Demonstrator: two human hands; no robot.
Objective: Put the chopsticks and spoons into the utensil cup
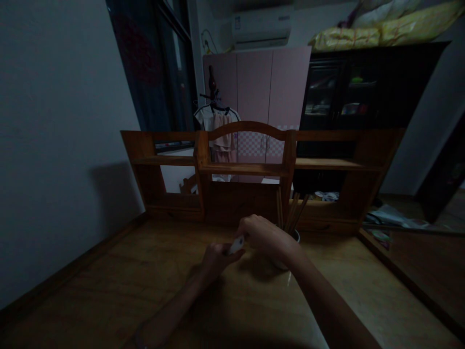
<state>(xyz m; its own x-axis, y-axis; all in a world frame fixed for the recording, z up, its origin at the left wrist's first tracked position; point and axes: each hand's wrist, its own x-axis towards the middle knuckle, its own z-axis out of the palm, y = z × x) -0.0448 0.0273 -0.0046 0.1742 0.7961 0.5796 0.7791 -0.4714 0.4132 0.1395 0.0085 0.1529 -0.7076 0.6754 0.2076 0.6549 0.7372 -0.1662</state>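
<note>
A small white object (237,244) with a dark spot on it is held between my two hands above the tabletop; its exact kind does not show in the dim light. My left hand (217,258) pinches its lower end between thumb and fingers. Bent at the wrist, my right hand (259,231) has its curled fingers at the upper end, and its fingertips are partly hidden. Behind my right wrist stands a light cup (282,264), partly covered by the forearm. Several thin wooden sticks (293,213), like chopsticks, stick up out of it.
The wooden tabletop (145,271) spreads under my arms. A wooden shelf unit (243,168) runs along its far edge, with a wall (65,145) on the left. Beyond stand a pink wardrobe (254,87), hanging clothes (221,128) and a dark cabinet (392,87).
</note>
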